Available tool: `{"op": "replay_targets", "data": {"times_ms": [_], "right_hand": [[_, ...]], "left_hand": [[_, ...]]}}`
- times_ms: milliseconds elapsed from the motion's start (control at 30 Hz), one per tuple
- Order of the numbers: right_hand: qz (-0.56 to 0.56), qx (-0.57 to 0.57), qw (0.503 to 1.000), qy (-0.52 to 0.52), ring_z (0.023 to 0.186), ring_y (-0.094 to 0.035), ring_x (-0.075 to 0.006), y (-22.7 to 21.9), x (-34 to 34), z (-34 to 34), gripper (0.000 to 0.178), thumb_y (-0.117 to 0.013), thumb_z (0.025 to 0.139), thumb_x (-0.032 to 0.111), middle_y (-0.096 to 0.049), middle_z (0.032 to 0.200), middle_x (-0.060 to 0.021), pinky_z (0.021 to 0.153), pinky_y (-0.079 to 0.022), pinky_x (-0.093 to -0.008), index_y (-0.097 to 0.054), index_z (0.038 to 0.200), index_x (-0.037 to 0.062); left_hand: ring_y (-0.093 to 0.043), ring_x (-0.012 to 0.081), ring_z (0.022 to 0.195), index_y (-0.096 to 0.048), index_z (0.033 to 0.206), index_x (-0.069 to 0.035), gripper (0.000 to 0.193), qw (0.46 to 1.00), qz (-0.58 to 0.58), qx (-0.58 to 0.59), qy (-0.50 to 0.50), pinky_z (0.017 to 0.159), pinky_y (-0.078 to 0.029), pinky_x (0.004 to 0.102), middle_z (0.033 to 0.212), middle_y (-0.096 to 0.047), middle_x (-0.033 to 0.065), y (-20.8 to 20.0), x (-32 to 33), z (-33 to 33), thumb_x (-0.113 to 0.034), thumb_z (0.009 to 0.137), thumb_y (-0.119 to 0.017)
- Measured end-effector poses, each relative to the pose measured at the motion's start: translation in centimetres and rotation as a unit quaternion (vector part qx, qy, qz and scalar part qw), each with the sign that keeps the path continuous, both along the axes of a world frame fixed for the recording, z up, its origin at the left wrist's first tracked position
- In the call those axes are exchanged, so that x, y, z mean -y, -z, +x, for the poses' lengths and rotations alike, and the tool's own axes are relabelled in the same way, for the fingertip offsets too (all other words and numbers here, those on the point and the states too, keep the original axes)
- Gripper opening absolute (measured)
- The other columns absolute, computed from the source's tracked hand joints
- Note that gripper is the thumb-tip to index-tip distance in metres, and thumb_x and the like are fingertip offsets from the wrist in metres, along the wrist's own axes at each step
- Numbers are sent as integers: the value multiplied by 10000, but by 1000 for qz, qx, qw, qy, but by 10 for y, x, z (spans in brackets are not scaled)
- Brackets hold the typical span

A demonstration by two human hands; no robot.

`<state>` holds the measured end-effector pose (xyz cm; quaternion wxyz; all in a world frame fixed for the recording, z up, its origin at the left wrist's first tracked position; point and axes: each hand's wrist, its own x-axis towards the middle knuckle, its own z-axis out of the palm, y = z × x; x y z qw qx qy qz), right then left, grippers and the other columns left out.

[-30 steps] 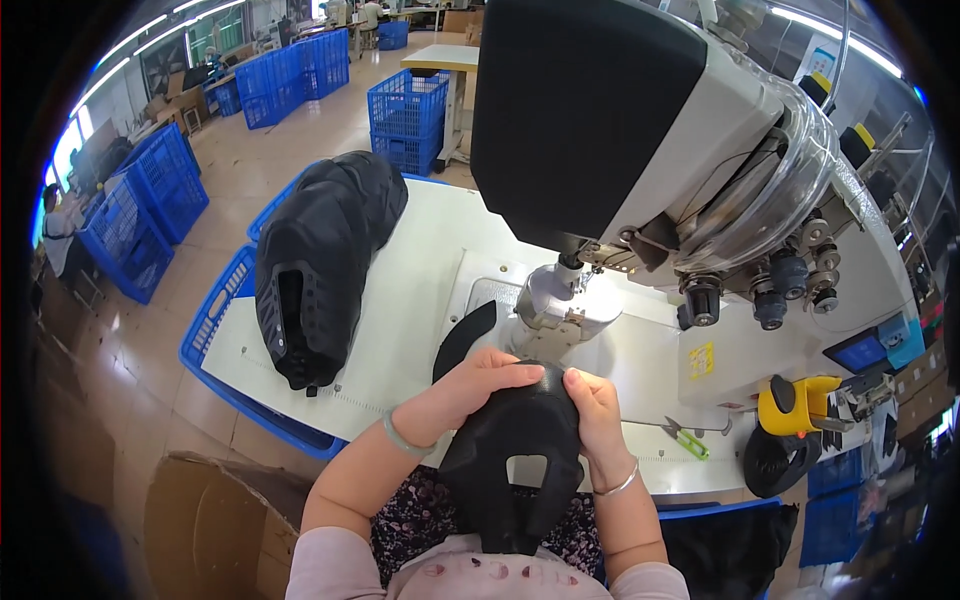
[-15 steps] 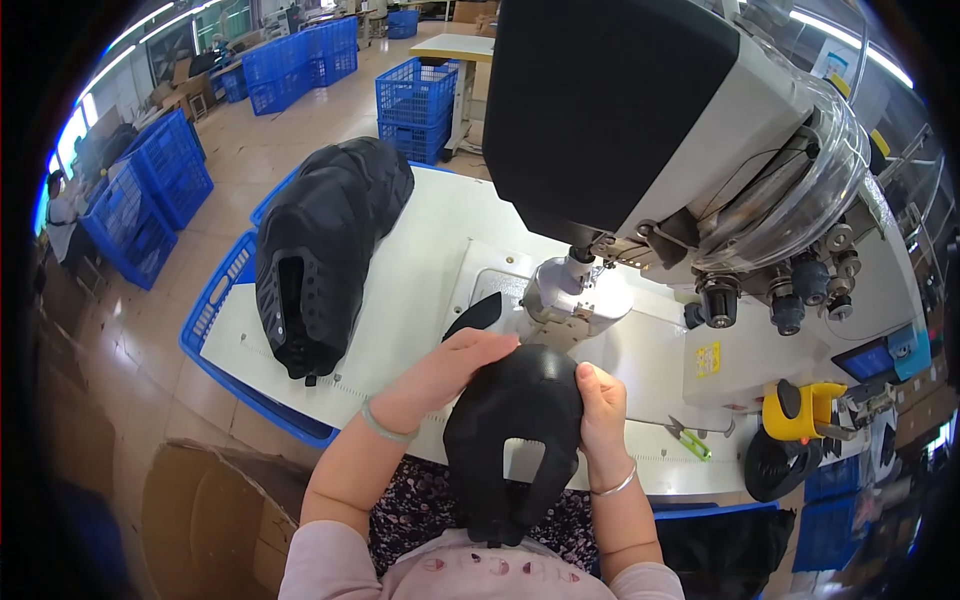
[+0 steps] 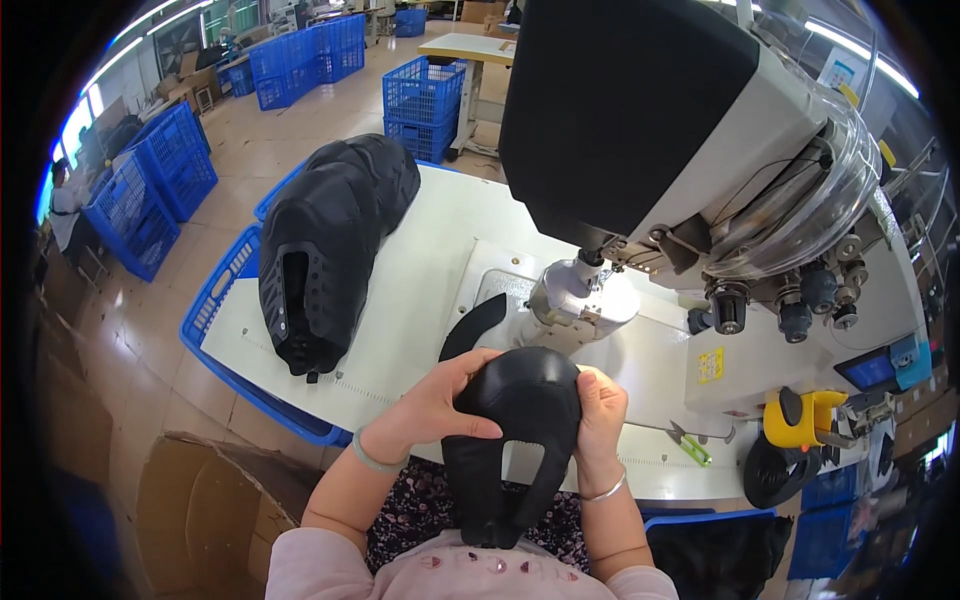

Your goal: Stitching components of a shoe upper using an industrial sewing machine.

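I hold a black shoe upper (image 3: 525,398) between both hands, just in front of the sewing machine (image 3: 580,300). Its rounded end points toward the machine and its split opening toward my body. My left hand (image 3: 432,405) grips the left side, the thumb lying across the top surface above the opening. On the right edge, my right hand (image 3: 602,410) has its thumb on top and its fingers mostly hidden beneath. A curved black piece (image 3: 474,326) lies just beyond my left hand; whether it joins the upper, I cannot tell.
A nested row of black shoe uppers (image 3: 325,235) lies on the left of the white table (image 3: 420,250). Green-handled thread snips (image 3: 690,445) rest at the right, near a yellow holder (image 3: 805,415). A blue crate (image 3: 215,310) stands beneath the left edge, a cardboard box (image 3: 205,505) lower left.
My left hand has shifted its grip: its thumb has come down from the rounded end onto the upper's surface near the opening. The right hand keeps its hold.
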<state>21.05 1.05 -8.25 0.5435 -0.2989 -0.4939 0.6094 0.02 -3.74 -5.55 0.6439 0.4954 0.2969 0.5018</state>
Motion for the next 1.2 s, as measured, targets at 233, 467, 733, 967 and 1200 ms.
{"op": "replay_targets", "data": {"times_ms": [233, 467, 733, 967, 1200], "right_hand": [[22, 36, 999, 28, 757, -592, -90, -2, 2, -3, 338, -595, 975, 268, -679, 867, -48, 690, -478, -216, -675, 981, -60], [-8, 36, 999, -15, 715, -555, -68, -5, -2, 0, 284, -589, 976, 216, -655, 816, -16, 651, -451, -202, -672, 936, -53], [-19, 14, 998, -62, 830, -624, -110, -14, 4, -1, 261, -606, 895, -10, -685, 970, -86, 727, -506, -235, -634, 1148, -66], [-2, 109, 971, -214, 861, -682, -163, -19, 17, 18, 283, -601, 870, -45, -704, 1017, -127, 724, -548, -261, -638, 1150, -32], [-6, 142, 968, -206, 837, -682, -150, -15, 20, 17, 260, -606, 873, -33, -713, 983, -115, 700, -539, -248, -649, 1129, -30]], "left_hand": [[-523, 128, 1119, -490, 1296, 24, 710, 999, -16, 41, 4, 996, -409, 275, 1195, -579, 48, 4, 2, -1, 19, 673, -832], [-543, 124, 1094, -500, 1281, 28, 695, 999, -23, 28, 2, 975, -429, 268, 1179, -591, 47, 3, 2, -6, 31, 670, -830], [-542, 137, 1089, -524, 1226, 6, 523, 984, -38, -8, -172, 970, -425, 290, 1151, -594, 51, 7, 22, -41, 34, 751, -742], [-561, 242, 919, -507, 1112, 42, 453, 676, 53, -388, -624, 872, -439, 341, 978, -583, 160, 5, 26, -203, -364, 937, -608], [-584, 336, 999, -478, 1179, 19, 479, 548, 261, -456, -651, 926, -426, 385, 1069, -593, 207, 2, -37, -238, -395, 955, -561]]}}
